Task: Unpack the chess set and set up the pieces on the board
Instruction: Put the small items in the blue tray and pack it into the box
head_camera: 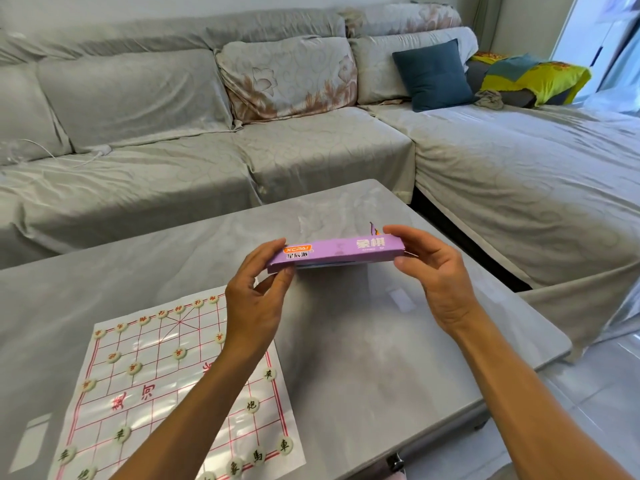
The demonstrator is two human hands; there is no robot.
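A flat purple chess box [337, 253] hangs above the grey table, held level by its two ends. My left hand [258, 291] pinches its left end and my right hand [427, 270] pinches its right end. A small flap sticks up at the box's right end. The paper chess board [166, 386], white with red lines, lies at the table's near left, partly under my left forearm. Several round cream pieces stand on it: red-lettered ones such as [179, 353] on the far half, dark-lettered ones such as [252, 406] on the near half.
The glossy grey table [363, 341] has its right edge close to a grey covered L-shaped sofa [311, 143]. On the sofa lie a blue cushion [433, 76], a yellow-green blanket [533, 76] and a white cable [69, 157].
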